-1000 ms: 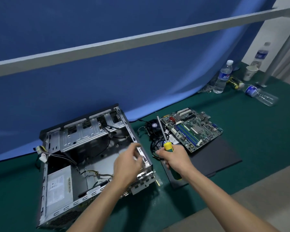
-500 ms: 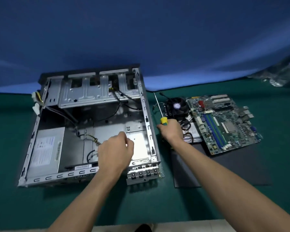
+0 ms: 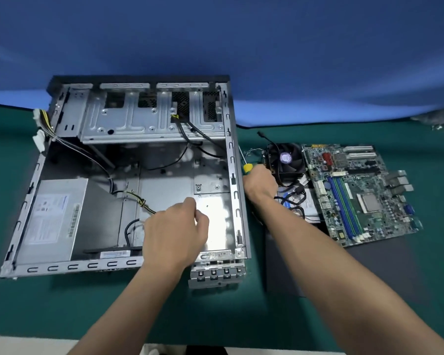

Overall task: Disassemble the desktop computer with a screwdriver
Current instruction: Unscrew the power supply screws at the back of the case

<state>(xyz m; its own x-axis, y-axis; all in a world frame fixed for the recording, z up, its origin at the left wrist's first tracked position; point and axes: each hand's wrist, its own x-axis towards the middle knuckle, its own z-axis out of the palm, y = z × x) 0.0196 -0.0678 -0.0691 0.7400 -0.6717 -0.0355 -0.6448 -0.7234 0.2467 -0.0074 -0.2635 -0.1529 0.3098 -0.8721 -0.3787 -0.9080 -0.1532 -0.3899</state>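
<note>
Steel case (image 3: 128, 160) now seen squarely from above; left hand (image 3: 174, 234) has dropped from its near-right wall onto the bare floor plate.
Head view: case lies left on the green mat, motherboard (image 3: 362, 193) already out at right, power supply (image 3: 54, 219) apparently next. Left hand's fingers curled, holding nothing visible. Right hand (image 3: 260, 184) wraps the screwdriver (image 3: 247, 167), yellow collar showing, shaft pointing far, just outside the right wall.

A blue cloth backdrop (image 3: 241, 47) fills the upper half and drapes down onto a dark green table cover (image 3: 62, 303). A pale floor strip (image 3: 23, 345) shows along the bottom edge. Light is even and soft.
</note>
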